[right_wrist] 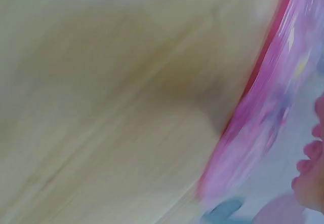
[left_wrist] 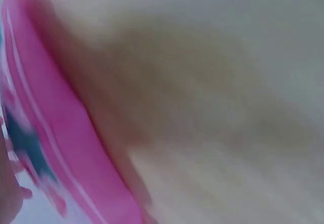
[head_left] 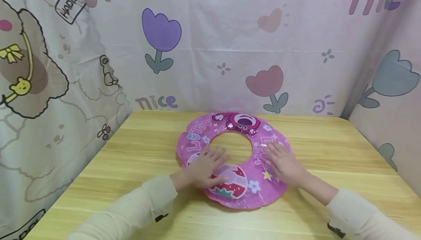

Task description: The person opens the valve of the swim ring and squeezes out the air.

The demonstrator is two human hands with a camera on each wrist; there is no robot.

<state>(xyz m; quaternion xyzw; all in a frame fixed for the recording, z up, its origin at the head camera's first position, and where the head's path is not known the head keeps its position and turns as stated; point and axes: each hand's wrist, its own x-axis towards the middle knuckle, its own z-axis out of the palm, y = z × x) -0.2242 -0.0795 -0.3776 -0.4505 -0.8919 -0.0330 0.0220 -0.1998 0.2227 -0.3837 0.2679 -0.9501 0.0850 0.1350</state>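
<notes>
An inflated pink swim ring (head_left: 260, 198) lies flat on the wooden table, printed with a bear, strawberries, flowers and white lettering. My left hand (head_left: 205, 168) is over its left front part, fingers spread and straight. Over the right side of the ring is my right hand (head_left: 287, 165), its fingers extended too. The head view does not show clearly whether either palm presses on the ring. In the left wrist view the ring's pink edge (left_wrist: 76, 127) runs down the left side, blurred. The right wrist view catches the shiny edge (right_wrist: 248, 127) and a few fingertips (right_wrist: 313, 150).
The light wood table (head_left: 141, 148) extends around the ring on all sides. A patterned cloth (head_left: 213, 24) with tulips and the word "nice" hangs behind the table, and more printed cloth (head_left: 79, 123) covers the left side. Both forearms wear cream sleeves (head_left: 131, 207).
</notes>
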